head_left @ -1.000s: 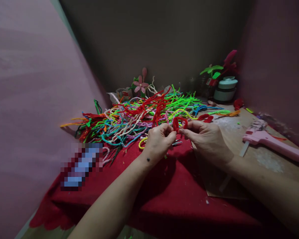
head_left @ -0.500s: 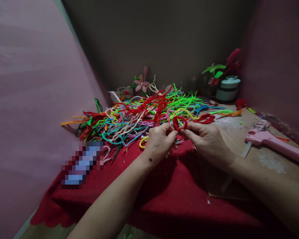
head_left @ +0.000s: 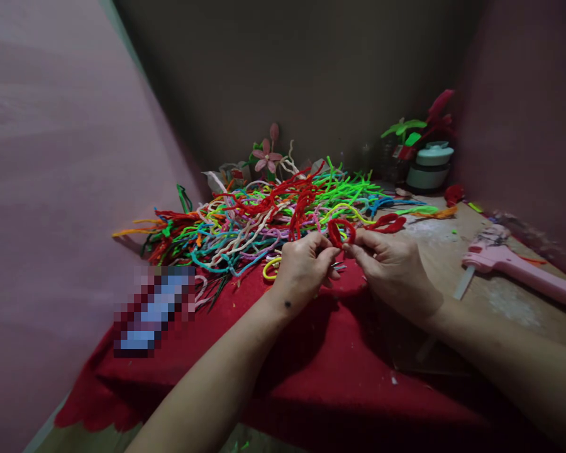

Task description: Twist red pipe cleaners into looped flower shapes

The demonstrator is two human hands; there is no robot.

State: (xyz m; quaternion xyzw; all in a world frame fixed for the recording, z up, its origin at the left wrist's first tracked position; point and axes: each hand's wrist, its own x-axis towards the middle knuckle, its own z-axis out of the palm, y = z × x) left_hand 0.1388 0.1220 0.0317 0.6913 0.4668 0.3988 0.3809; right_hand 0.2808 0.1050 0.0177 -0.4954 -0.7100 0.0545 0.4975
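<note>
Between my two hands a red pipe cleaner is bent into a small loop, with another red loop showing past my right knuckles. My left hand pinches the small loop at its lower left with thumb and forefinger. On the other side, my right hand grips it, its thumb and fingertip close to the left thumb. Metal tips, perhaps of scissors, peek out beside my left fingers. Behind both hands lies a big tangled heap of coloured pipe cleaners.
A pink glue gun rests on a brown board at the right. A blurred-out flat object lies left on the red cloth. Behind stand a pink flower and a lidded jar.
Both hands keep their hold on the red loop, which looks slightly wider. My right hand has turned a little. The whole view has shifted slightly.
</note>
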